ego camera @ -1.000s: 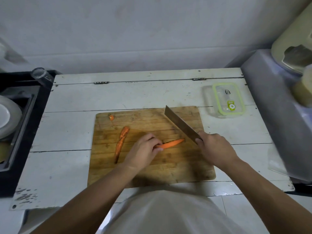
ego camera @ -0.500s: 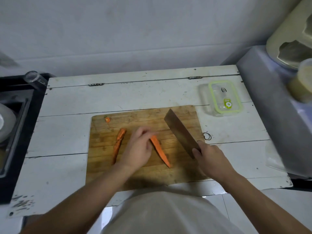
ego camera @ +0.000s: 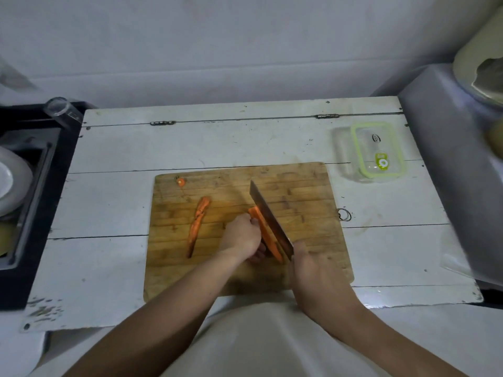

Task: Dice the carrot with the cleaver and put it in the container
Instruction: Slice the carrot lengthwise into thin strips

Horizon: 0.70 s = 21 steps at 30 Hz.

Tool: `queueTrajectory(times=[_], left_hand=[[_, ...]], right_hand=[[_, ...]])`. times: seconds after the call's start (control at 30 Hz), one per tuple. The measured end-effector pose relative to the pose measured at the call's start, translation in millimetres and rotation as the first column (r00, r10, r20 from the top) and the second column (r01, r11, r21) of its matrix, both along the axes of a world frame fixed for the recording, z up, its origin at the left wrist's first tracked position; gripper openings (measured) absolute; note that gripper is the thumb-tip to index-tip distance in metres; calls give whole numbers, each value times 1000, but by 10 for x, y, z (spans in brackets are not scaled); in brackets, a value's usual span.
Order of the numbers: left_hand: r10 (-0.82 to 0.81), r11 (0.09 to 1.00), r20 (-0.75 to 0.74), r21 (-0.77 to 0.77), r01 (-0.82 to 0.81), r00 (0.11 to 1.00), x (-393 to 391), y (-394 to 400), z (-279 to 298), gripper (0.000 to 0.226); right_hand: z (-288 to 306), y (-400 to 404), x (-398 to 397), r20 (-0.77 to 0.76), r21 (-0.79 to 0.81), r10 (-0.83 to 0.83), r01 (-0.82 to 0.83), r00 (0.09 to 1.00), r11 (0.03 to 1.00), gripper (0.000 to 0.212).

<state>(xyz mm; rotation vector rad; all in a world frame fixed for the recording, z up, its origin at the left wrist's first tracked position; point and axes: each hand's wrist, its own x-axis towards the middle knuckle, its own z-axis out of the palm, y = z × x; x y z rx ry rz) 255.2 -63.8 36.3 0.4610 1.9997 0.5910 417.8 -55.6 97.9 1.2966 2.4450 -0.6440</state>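
A wooden cutting board [ego camera: 313,191] lies on the white table. One carrot half [ego camera: 265,232] runs lengthwise near the board's middle; my left hand [ego camera: 241,238] holds it from the left with curled fingers. My right hand [ego camera: 313,270] grips the handle of the cleaver [ego camera: 269,216], whose blade lies along the right side of that carrot half, touching it. A second carrot half [ego camera: 198,224] lies free further left. A small carrot end [ego camera: 180,182] sits at the board's far left corner. The clear container [ego camera: 378,151] with a green rim stands at the back right.
A black sink unit [ego camera: 40,213] with white plates [ego camera: 11,183] borders the table's left side, a glass [ego camera: 58,107] at its far corner. A grey appliance [ego camera: 457,172] stands at the right. A small metal ring [ego camera: 344,214] lies just right of the board.
The carrot half stayed lengthwise under my left hand. The cleaver moved left from beside it and now lies against its right side.
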Motion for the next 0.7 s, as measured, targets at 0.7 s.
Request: queueTrajectory(times=[0.7], left_hand=[[-114,614,-869,319,722,481,-281,39,387,15]], right_hand=[[-72,488,348,-270,-2,-410,425,871,905,16]])
